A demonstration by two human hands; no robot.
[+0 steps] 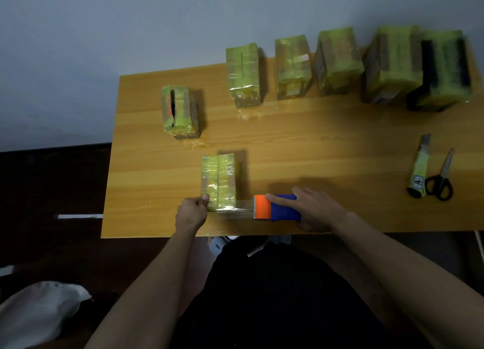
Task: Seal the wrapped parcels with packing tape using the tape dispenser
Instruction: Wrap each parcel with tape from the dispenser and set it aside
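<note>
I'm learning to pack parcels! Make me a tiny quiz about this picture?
1. True or false: the left hand grips the near parcel.
2. Which hand holds the tape dispenser?
3. What lies beside the utility knife? A) scissors B) pen C) ruler

Key:
1. True; it pinches the parcel's near corner.
2. The right hand; clear tape stretches from dispenser to parcel.
3. A, the scissors.

The wooden table (314,144) carries seven yellow-wrapped parcels (218,182), a utility knife (419,169) and scissors (441,178).
</note>
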